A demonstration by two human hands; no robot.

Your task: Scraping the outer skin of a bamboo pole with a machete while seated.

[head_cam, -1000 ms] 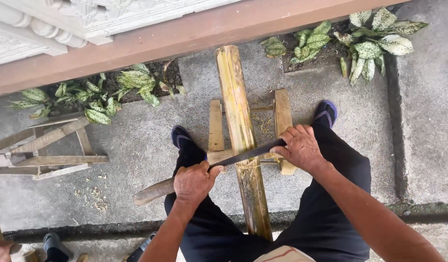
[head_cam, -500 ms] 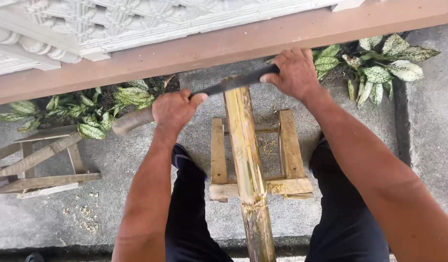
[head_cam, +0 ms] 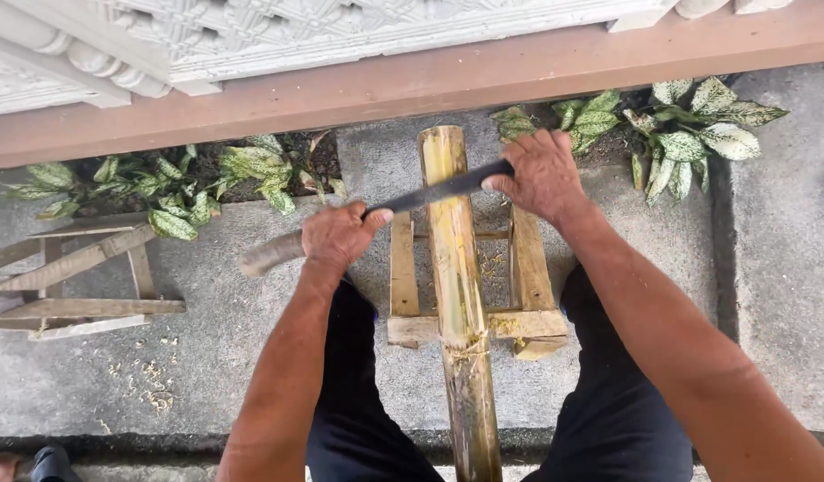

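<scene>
**Blade laid across the far end of the bamboo**

The bamboo pole (head_cam: pixel 457 295) lies lengthwise on a low wooden stand (head_cam: pixel 528 323), between the person's legs. A long dark blade (head_cam: pixel 434 190) crosses its far end. The left hand (head_cam: pixel 339 236) has its fingers clamped on the handle; the right hand (head_cam: pixel 541 174) presses the blade's tip end. This looks like skin-shaving, which calls for an even, level draw nearward.
</scene>
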